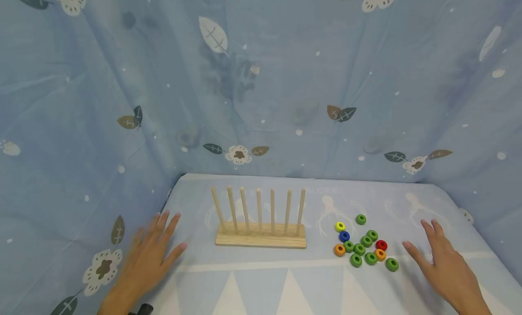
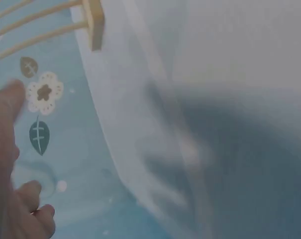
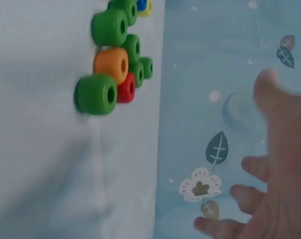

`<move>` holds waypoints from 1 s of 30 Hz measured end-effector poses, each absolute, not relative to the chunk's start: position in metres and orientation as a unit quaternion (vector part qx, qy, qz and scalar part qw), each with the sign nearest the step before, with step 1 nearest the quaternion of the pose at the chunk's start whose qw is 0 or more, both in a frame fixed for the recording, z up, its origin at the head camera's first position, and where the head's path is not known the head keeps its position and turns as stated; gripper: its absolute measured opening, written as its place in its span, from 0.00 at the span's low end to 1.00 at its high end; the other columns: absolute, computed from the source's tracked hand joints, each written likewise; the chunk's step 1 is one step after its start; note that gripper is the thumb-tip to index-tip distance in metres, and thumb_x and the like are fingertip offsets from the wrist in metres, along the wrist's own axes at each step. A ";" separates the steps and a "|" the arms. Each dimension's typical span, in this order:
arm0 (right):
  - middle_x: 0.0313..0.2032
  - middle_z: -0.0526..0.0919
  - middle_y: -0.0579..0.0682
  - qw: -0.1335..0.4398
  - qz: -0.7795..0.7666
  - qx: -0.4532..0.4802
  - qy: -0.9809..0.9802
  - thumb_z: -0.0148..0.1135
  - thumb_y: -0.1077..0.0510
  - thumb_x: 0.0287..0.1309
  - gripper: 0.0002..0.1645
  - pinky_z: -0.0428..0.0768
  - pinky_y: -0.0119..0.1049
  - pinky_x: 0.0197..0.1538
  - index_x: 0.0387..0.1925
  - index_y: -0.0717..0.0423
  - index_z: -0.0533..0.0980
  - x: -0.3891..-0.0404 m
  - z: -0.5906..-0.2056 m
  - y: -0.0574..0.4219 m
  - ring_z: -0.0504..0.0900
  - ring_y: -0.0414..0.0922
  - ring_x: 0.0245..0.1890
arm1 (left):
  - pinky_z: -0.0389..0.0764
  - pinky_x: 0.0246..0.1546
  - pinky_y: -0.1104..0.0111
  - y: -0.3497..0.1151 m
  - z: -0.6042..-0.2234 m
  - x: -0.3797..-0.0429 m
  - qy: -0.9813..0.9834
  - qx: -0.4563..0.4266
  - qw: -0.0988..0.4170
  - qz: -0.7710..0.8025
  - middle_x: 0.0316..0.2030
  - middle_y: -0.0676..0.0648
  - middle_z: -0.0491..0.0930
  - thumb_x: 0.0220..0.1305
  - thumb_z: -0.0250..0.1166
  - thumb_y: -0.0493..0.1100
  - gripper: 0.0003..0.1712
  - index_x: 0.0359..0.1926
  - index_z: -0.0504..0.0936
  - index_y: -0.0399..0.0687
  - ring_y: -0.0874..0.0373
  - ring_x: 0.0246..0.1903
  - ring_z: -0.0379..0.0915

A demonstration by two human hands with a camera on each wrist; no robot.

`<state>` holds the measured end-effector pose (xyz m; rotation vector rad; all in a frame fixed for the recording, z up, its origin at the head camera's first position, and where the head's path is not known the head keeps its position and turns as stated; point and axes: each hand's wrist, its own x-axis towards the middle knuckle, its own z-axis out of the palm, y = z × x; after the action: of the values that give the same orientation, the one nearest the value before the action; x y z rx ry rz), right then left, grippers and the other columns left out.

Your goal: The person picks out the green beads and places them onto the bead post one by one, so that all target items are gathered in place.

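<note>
A wooden rack (image 1: 261, 240) with several upright pegs stands mid-table; every peg is bare. To its right lies a loose group of beads with holes: several green beads (image 1: 359, 249), a red bead (image 1: 381, 245), orange beads (image 1: 340, 249), a blue bead (image 1: 344, 236) and a yellow bead (image 1: 340, 226). My left hand (image 1: 148, 256) is held with spread fingers left of the rack, touching nothing that I can see. Spread likewise, my right hand (image 1: 450, 269) hovers to the right of the beads. In the right wrist view a green bead (image 3: 96, 94) is nearest that hand.
A pale patterned cloth (image 1: 261, 278) with white triangles covers the table. Blue curtains (image 1: 285, 79) printed with leaves and flowers enclose it at the back and both sides. A small dark object (image 1: 145, 309) shows at the left wrist.
</note>
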<state>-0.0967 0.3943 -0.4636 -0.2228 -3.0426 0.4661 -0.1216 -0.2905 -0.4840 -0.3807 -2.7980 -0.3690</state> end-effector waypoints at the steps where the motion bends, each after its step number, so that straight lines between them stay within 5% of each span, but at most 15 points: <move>1: 0.75 0.42 0.77 0.016 0.160 -0.083 -0.983 0.48 0.27 0.72 0.59 0.62 0.80 0.54 0.80 0.66 0.40 -0.096 -0.462 0.394 0.60 0.82 0.63 | 0.48 0.68 0.29 -0.289 -0.485 -0.122 -0.967 -0.133 0.149 -0.155 0.80 0.38 0.48 0.74 0.62 0.59 0.48 0.84 0.47 0.58 0.37 0.79 0.39; 5: 0.63 0.66 0.80 -0.021 0.184 -0.120 -0.975 0.48 0.25 0.71 0.58 0.76 0.70 0.44 0.75 0.71 0.53 -0.094 -0.459 0.392 0.75 0.76 0.52 | 0.65 0.61 0.33 -0.282 -0.486 -0.122 -0.946 -0.115 0.165 -0.256 0.72 0.33 0.65 0.70 0.69 0.48 0.41 0.78 0.62 0.46 0.30 0.70 0.60; 8: 0.57 0.75 0.77 -0.017 0.186 -0.134 -0.973 0.51 0.26 0.70 0.53 0.80 0.63 0.40 0.70 0.70 0.62 -0.092 -0.462 0.390 0.80 0.71 0.47 | 0.75 0.55 0.39 -0.275 -0.485 -0.123 -0.933 -0.090 0.160 -0.309 0.66 0.36 0.74 0.69 0.71 0.47 0.35 0.72 0.71 0.44 0.33 0.62 0.73; 16: 0.59 0.75 0.75 -0.050 0.191 -0.133 -0.971 0.54 0.28 0.70 0.50 0.81 0.62 0.44 0.66 0.70 0.65 -0.090 -0.471 0.387 0.81 0.67 0.48 | 0.83 0.49 0.65 -0.259 -0.490 -0.134 -0.885 -0.059 0.039 -0.460 0.63 0.45 0.77 0.65 0.74 0.48 0.33 0.68 0.73 0.50 0.49 0.56 0.79; 23: 0.58 0.75 0.74 -0.055 0.197 -0.136 -0.969 0.57 0.30 0.70 0.48 0.79 0.65 0.47 0.66 0.70 0.66 -0.088 -0.476 0.384 0.80 0.67 0.48 | 0.83 0.46 0.65 -0.245 -0.501 -0.148 -0.845 -0.080 -0.020 -0.528 0.66 0.44 0.74 0.62 0.77 0.46 0.38 0.70 0.72 0.51 0.49 0.52 0.81; 30: 0.56 0.76 0.74 -0.068 0.198 -0.144 -0.967 0.59 0.31 0.69 0.48 0.78 0.64 0.48 0.65 0.71 0.66 -0.088 -0.483 0.384 0.80 0.64 0.46 | 0.81 0.32 0.66 -0.232 -0.510 -0.162 -0.855 -0.113 -0.072 -0.501 0.34 0.45 0.85 0.61 0.77 0.49 0.46 0.76 0.65 0.54 0.50 0.27 0.82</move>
<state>-0.0882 0.3839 -0.4829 -0.4748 -3.1782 0.6504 -0.1621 -0.2325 -0.5104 -0.3715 -2.8179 -1.6504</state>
